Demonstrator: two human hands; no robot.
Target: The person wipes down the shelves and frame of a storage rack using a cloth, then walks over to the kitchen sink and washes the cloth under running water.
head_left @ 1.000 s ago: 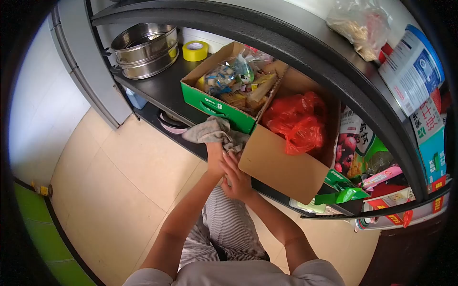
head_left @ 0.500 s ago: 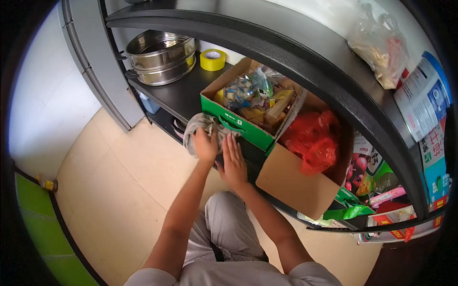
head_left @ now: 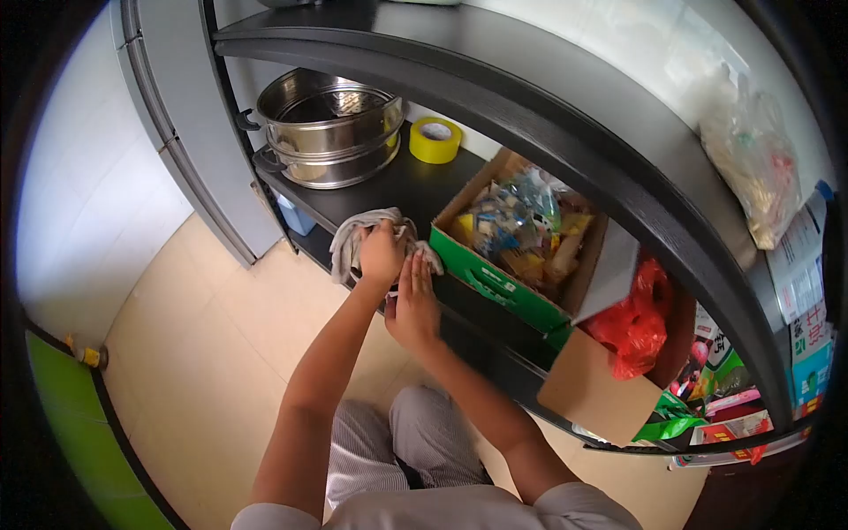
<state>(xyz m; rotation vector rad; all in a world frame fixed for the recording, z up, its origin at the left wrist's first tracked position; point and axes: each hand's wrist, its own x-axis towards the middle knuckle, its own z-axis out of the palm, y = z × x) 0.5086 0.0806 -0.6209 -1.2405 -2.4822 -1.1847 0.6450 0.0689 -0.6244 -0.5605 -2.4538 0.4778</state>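
A crumpled grey cloth [head_left: 347, 243] lies on the front edge of the black shelf [head_left: 340, 201], left of a green-sided cardboard box [head_left: 495, 284]. My left hand [head_left: 382, 254] is bent over the cloth with its fingers curled into it. Close beside it, my right hand [head_left: 413, 305] rests with fingers stretched out, their tips on the right end of the cloth. Several plastic-wrapped packets [head_left: 521, 221] fill the box. Part of the cloth is hidden under both hands.
Behind the cloth stand a stacked steel steamer pot [head_left: 331, 132] and a roll of yellow tape [head_left: 435, 140]. A red plastic bag [head_left: 640, 322] sits in an open carton [head_left: 587, 380] at right. An upper shelf [head_left: 530, 84] overhangs these things.
The view has shifted, so the shelf contents appear farther right and lower. Relative to the green box, both hands and the cloth have moved left, onto the shelf edge beside it.
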